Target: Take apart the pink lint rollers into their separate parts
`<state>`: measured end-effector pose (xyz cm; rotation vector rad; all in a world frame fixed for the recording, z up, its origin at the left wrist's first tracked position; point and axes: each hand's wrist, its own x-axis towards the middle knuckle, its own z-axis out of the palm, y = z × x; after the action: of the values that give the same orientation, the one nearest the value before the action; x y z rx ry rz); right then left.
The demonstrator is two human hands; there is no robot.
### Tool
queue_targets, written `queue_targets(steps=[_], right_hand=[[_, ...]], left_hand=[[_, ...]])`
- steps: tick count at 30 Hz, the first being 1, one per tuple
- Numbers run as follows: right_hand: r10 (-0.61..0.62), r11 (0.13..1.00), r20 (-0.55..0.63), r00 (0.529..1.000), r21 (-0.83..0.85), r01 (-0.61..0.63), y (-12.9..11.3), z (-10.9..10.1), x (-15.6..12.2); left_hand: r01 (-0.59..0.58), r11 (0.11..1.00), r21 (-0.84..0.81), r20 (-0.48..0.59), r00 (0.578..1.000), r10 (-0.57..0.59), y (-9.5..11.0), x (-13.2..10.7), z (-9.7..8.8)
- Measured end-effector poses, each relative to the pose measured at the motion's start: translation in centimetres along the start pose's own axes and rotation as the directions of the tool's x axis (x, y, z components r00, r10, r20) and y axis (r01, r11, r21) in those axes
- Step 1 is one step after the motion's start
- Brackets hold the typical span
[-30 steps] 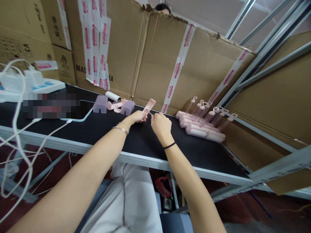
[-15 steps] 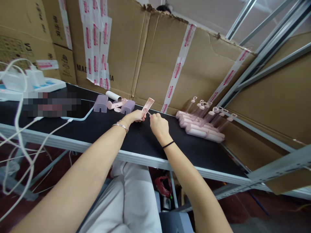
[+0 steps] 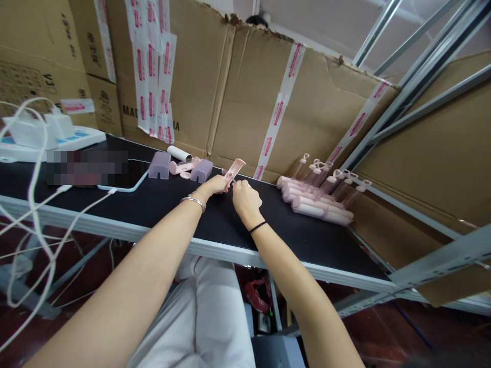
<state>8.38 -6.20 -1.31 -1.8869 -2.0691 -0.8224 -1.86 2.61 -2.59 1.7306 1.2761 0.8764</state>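
Observation:
My left hand (image 3: pixel 218 185) is closed around a pale pink trough-shaped plastic piece (image 3: pixel 235 168), which tilts up to the right. Close beside it, my right hand (image 3: pixel 245 198) is closed with its fingertips at the lower part of that piece; a thin thing shows at the fingers, too small to name. Left of my hands lie a purple translucent cover (image 3: pixel 201 170), another purple cover (image 3: pixel 159 165), a pink plastic part (image 3: pixel 184 165), a small pink disc (image 3: pixel 185 175) and a white cylinder (image 3: pixel 179 153).
Several pink tubes with clear, loop-topped parts (image 3: pixel 310 200) lie in a group at the right of the black tabletop (image 3: pixel 215 225). A tablet (image 3: pixel 132 176), cables and a white power strip (image 3: pixel 90 135) are at the left. Taped cardboard (image 3: pixel 192 76) walls the back; a metal frame (image 3: pixel 406 128) stands right.
My right hand has shifted slightly left, closer to the pink piece. My left hand holds the piece almost where it was.

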Motion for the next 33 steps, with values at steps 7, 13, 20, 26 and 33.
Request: queue_targets(steps=[7, 13, 20, 26, 33], right_hand=[[0.055, 0.998, -0.049, 0.997, 0.020, -0.054, 0.1, 0.4, 0.2], [0.090, 0.995, -0.037, 0.995, 0.039, -0.088, 0.5, 0.1, -0.1], [0.092, 0.994, -0.013, 0.996, 0.064, -0.091, 0.5, -0.2, -0.2], [0.041, 0.999, -0.001, 0.999, 0.032, -0.041, 1.3, 0.2, 0.0], [-0.013, 1.000, -0.006, 1.000, 0.003, 0.013, 1.6, 0.5, -0.2]], left_hand=[[-0.029, 0.999, 0.037, -0.213, 0.976, 0.036, -1.5, 1.2, 0.6], [-0.026, 1.000, 0.016, -0.213, 0.977, 0.029, -1.8, 1.5, 0.6], [0.038, 0.998, -0.052, -0.193, 0.980, -0.047, -1.3, 1.4, 0.5], [0.066, 0.997, -0.048, -0.096, 0.993, -0.070, -0.3, 0.3, -0.2], [0.046, 0.999, -0.023, -0.044, 0.998, -0.047, -0.1, -0.3, -0.4]])
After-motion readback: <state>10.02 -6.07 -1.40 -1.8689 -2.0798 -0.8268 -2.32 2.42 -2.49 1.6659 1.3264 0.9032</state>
